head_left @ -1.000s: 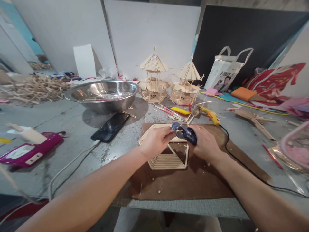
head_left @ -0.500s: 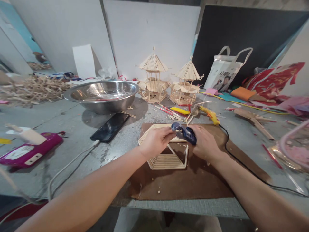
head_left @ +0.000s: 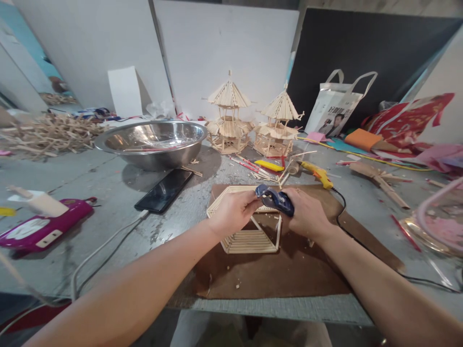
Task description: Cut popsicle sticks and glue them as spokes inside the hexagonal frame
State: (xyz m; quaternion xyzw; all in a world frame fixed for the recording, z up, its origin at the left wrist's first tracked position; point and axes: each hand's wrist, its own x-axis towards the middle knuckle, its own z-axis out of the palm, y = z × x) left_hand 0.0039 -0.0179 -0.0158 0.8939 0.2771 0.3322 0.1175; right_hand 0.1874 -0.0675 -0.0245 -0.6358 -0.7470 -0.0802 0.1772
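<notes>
Blue hand tool: dark blue, with a curved, shiny part on its left; gripped at its right end by the right hand (head_left: 307, 212), its body (head_left: 284, 202) slanting down to the right.
Tool's place: in front of the stick frame's far right part as seen; contact cannot be told.
Stick frame: pale, angular, flat on the brown mat (head_left: 267, 279), its near panel (head_left: 249, 242) closely slatted, with an open gap at right.
Frame's middle: partly hidden by the left hand (head_left: 233, 212).
</notes>
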